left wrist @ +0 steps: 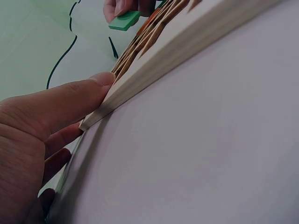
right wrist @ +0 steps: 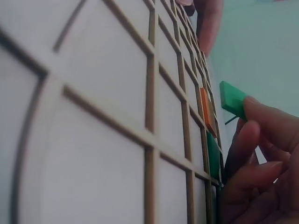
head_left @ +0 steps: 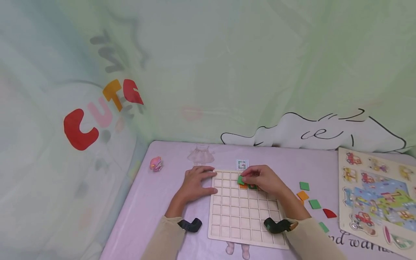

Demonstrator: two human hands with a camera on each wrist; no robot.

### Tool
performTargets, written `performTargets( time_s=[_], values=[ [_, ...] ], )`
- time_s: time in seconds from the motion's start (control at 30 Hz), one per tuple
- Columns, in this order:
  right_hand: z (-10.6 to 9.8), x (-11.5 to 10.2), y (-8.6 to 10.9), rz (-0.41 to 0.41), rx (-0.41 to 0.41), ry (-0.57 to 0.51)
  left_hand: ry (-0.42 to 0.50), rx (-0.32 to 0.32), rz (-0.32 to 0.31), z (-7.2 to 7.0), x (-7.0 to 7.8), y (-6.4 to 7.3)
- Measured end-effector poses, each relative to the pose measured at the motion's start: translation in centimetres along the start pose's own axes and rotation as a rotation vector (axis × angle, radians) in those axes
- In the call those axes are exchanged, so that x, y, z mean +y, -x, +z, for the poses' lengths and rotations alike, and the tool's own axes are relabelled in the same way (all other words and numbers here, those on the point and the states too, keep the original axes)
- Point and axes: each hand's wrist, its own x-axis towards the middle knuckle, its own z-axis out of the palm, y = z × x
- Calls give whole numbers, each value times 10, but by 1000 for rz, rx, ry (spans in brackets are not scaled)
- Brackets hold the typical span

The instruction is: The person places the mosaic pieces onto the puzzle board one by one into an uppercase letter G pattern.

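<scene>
Left hand (head_left: 196, 182) isn't clutching anything, just relaxed fingers and thumb touching the left edge of the board (head_left: 245, 213); if that slips, I'd guess the board skates on the worktop (head_left: 156, 209). Board's cells hold an orange tile (head_left: 243, 186) and, right beside it, a darker green tile (head_left: 252, 187). Right hand (head_left: 264, 179) pinches a green tile (head_left: 240, 180) above the grid, tilted, so it could snag a divider or knock the orange one. Loose tiles (head_left: 304, 186) sit further right.

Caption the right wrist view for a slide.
Right hand pinches a green tile above the board, near an orange tile.
</scene>
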Motion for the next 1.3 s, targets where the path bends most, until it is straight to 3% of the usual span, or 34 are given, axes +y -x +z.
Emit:
performTargets(
  time_s=[0.17, 0.37, 0.6, 1.3],
  values=[
    [5, 2, -5, 2, -13, -60, 4, 8, 18, 0, -1, 0],
    [14, -2, -6, -59, -5, 41, 6, 4, 15, 0, 0, 0],
    [20, -7, -4, -25, 6, 104, 11, -6, 1, -1, 2, -1],
    [24, -5, -9, -41, 44, 213, 22, -2, -4, -1, 2, 0]
  ],
)
